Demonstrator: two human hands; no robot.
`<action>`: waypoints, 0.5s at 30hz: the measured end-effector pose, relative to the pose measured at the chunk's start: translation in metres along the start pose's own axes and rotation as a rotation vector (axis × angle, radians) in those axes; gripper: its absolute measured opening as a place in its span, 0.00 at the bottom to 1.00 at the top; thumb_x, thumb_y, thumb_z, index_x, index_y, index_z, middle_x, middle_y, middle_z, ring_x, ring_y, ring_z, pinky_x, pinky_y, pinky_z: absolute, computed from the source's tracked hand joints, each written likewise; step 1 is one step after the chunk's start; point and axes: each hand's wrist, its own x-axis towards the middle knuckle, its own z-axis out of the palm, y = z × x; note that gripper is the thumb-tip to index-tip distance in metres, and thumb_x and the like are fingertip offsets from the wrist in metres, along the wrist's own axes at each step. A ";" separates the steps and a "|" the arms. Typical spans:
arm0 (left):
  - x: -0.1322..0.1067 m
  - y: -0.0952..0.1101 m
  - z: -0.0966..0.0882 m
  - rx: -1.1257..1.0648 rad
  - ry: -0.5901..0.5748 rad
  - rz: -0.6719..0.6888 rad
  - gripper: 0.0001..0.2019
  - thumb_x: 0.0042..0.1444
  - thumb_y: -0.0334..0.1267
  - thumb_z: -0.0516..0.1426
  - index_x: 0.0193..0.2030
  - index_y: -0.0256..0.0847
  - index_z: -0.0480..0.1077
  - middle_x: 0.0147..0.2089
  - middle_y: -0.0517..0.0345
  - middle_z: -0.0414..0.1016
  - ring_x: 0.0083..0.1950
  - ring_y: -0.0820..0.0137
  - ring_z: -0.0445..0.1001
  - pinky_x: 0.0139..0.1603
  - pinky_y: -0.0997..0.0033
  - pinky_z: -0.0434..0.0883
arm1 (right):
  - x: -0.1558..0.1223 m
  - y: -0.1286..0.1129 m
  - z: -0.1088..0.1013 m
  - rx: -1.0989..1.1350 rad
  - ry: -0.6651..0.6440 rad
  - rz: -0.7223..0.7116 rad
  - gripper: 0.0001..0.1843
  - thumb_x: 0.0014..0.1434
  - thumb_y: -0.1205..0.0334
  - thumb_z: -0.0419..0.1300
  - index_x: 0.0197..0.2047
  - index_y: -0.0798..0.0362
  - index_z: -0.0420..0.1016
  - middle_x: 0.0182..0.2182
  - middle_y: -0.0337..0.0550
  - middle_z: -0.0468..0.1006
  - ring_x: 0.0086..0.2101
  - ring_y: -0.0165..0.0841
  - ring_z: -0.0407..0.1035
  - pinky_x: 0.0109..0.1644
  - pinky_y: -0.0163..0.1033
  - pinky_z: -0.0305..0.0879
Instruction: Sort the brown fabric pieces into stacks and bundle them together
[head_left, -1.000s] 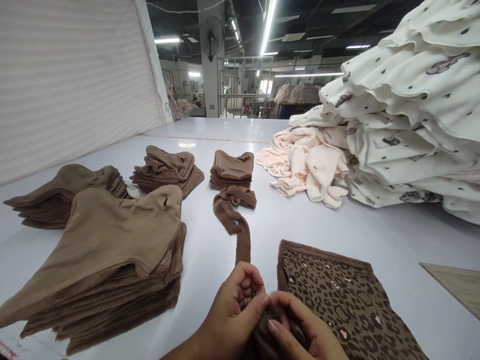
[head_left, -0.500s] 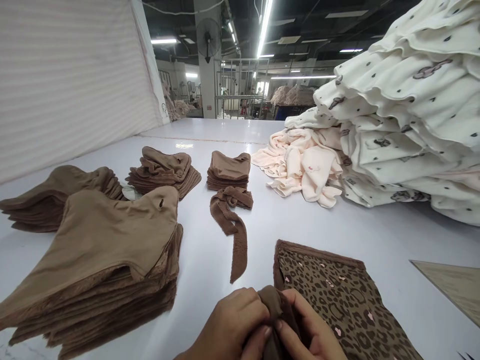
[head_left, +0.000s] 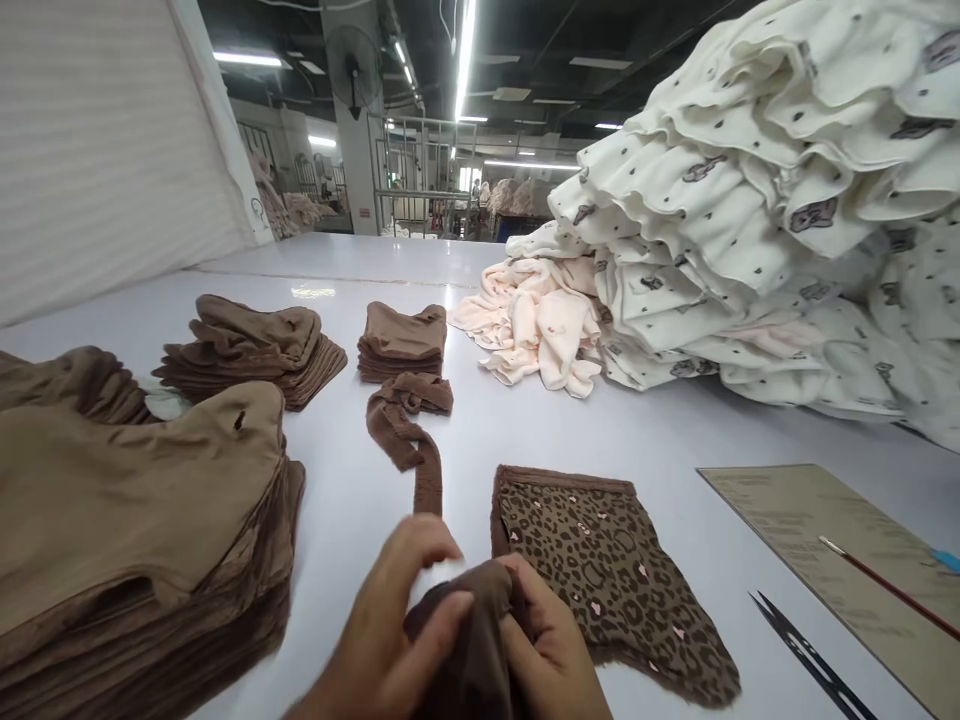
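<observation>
1. The left hand and right hand meet at the bottom centre of the frame, both gripping a dark brown fabric piece bunched between them.
2. Left-hand fingers are curled, with the thumb pressed onto the top of the bunched cloth; right-hand fingers are pressed together along its right side.
3. A leopard-print panel lies flat on the white table, just right of the hands; its near edge is ragged, its far edge straight.
4. A brown fleece strip runs from the centre of the frame down to the left hand's knuckles.
5. A tall stack of tan cut pieces fills the lower left, its edge near the left wrist.
6. Two smaller brown stacks sit at mid-left, well apart from the hands.
7. Open table surface lies between the panel and a cardboard sheet at lower right.
8. A cream printed fabric heap occupies the upper right.
</observation>
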 end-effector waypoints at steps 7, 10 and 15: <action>0.000 -0.003 0.000 -0.172 -0.218 -0.241 0.08 0.56 0.39 0.51 0.36 0.38 0.67 0.31 0.59 0.66 0.33 0.71 0.64 0.34 0.76 0.62 | 0.000 -0.005 -0.022 -0.254 -0.015 -0.104 0.05 0.50 0.62 0.53 0.33 0.49 0.61 0.26 0.34 0.61 0.29 0.30 0.57 0.33 0.33 0.56; 0.000 0.002 0.001 -0.097 -0.208 -0.116 0.07 0.50 0.41 0.57 0.33 0.40 0.67 0.28 0.61 0.63 0.28 0.74 0.60 0.29 0.77 0.58 | 0.005 -0.007 -0.028 -0.328 -0.066 -0.038 0.05 0.47 0.64 0.52 0.31 0.49 0.59 0.24 0.33 0.61 0.27 0.29 0.56 0.31 0.33 0.54; 0.002 0.014 -0.007 -0.273 -0.096 -0.344 0.18 0.57 0.53 0.48 0.30 0.38 0.63 0.24 0.64 0.55 0.25 0.76 0.53 0.25 0.77 0.53 | 0.004 -0.014 -0.031 -0.163 -0.040 0.098 0.10 0.52 0.53 0.52 0.35 0.49 0.62 0.29 0.37 0.66 0.33 0.34 0.64 0.39 0.36 0.60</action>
